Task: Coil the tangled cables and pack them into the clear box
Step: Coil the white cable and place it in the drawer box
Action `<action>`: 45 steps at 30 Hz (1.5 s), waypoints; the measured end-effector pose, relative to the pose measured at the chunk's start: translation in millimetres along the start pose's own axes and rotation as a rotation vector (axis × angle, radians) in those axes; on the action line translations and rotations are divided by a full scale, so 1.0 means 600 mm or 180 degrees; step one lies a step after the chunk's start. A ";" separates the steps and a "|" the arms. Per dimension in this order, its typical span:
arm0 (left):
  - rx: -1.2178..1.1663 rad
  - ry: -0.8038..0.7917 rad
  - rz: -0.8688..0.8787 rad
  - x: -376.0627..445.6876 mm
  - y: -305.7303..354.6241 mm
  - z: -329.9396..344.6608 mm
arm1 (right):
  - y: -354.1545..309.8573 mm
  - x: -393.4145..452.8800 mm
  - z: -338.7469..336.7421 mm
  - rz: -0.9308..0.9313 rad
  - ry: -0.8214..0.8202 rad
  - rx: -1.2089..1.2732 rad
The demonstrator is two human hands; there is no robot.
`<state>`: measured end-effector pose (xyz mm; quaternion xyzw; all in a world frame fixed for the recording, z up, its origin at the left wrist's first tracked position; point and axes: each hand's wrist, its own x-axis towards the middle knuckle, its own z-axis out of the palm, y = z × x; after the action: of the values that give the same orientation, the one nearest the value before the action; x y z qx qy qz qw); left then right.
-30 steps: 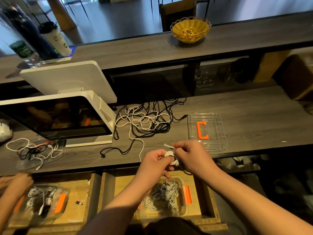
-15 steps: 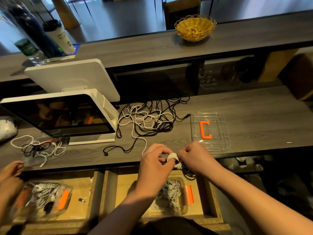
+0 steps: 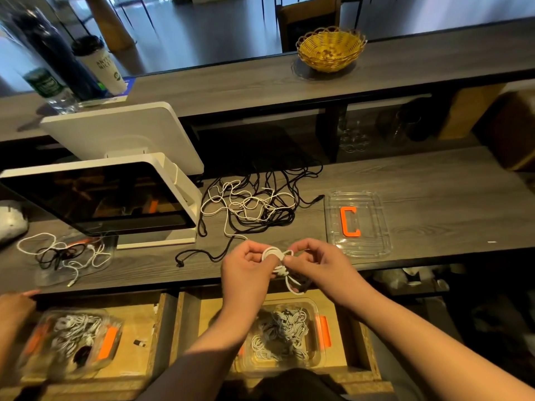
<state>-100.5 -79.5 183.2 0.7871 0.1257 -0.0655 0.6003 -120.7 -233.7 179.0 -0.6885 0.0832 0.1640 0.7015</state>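
Note:
A small white cable coil [image 3: 271, 253] is held between my hands at the counter's front edge. My left hand [image 3: 246, 270] grips the coil, wound round its fingers. My right hand [image 3: 317, 263] pinches the cable's end beside it, and white and black loops [image 3: 293, 280] hang below. A tangle of black and white cables [image 3: 254, 205] lies on the counter behind. The clear box [image 3: 285, 332] with orange clips sits in the open drawer below my hands and holds several coiled white cables. Its clear lid [image 3: 359, 224], marked with an orange C, lies to the right.
A white screen terminal [image 3: 115, 195] stands at the left. Another cable pile [image 3: 62, 253] lies on a clear lid at the far left. A second box of cables [image 3: 75, 340] sits in the left drawer, with another person's hand [image 3: 16, 303] by it. A yellow basket [image 3: 330, 49] sits on the upper shelf.
My hands have kept working the white cable; the coil round my left fingers now shows as a rounder loop. The other person's hand at the left has shifted.

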 end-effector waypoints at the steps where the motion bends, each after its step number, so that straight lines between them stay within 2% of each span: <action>1: -0.0009 0.0033 0.0004 -0.002 0.001 0.001 | 0.001 -0.001 0.004 -0.0034 0.0072 0.0030; 7: 0.0093 0.0208 0.0012 -0.013 0.010 0.007 | 0.006 -0.013 0.024 -0.0167 0.0328 -0.0012; 14: -0.0498 -0.0144 -0.0445 -0.019 0.016 -0.003 | 0.001 -0.011 0.014 -0.0181 0.0078 0.0381; 20: -0.0785 -0.0305 -0.0632 -0.027 0.023 -0.010 | 0.004 -0.011 0.005 -0.0214 -0.0003 0.0378; 27: -0.0139 -0.0106 -0.0067 -0.028 0.022 -0.001 | 0.015 -0.013 0.003 -0.0479 0.0250 -0.0128; 31: -0.0167 0.0128 0.0091 -0.027 0.014 0.000 | 0.019 -0.006 0.010 -0.0462 0.0261 -0.0082; 38: -0.0803 -0.0489 -0.0458 -0.013 0.014 -0.005 | 0.020 -0.005 -0.007 -0.0293 0.0214 0.0087; 45: -0.1295 -0.1076 -0.0673 -0.010 0.009 -0.002 | 0.010 -0.006 -0.035 0.0016 -0.0259 0.0255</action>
<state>-104.8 -80.5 189.9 0.6109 0.1158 -0.2315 0.7482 -123.5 -255.2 173.9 -0.6524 0.0628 0.1902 0.7310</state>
